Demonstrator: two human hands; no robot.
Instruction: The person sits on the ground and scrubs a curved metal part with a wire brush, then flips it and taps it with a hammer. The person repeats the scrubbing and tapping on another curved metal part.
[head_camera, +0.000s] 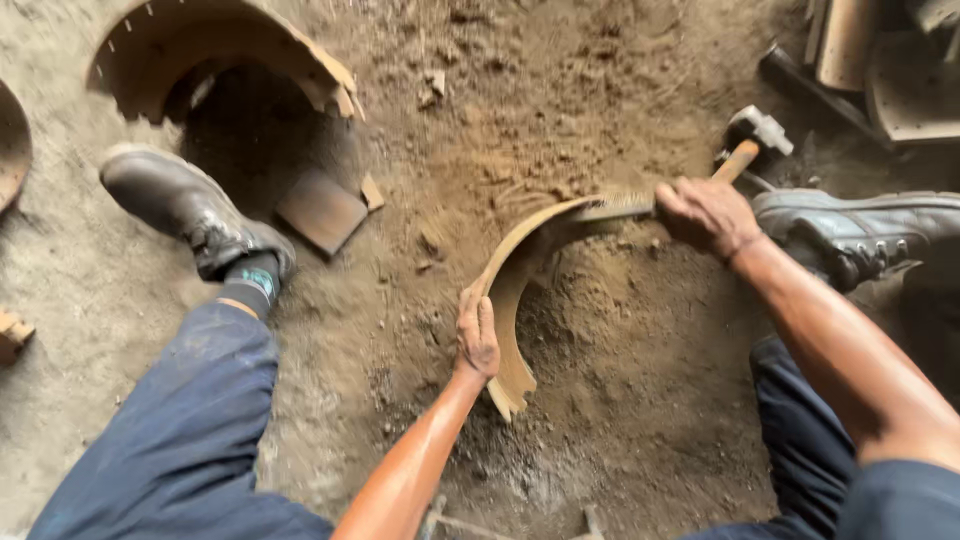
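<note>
A curved, rust-brown metal shoe stands on edge in a heap of brown dust between my legs. My left hand grips its near rim and holds it upright. My right hand is closed on the handle of a wire brush, whose bristle end lies against the top of the curved piece.
A hammer with a wooden handle lies just beyond my right hand. Another curved shoe stands at the upper left, with a flat brown lining piece below it. My boots rest on the dusty ground at either side. More metal parts are stacked at the upper right.
</note>
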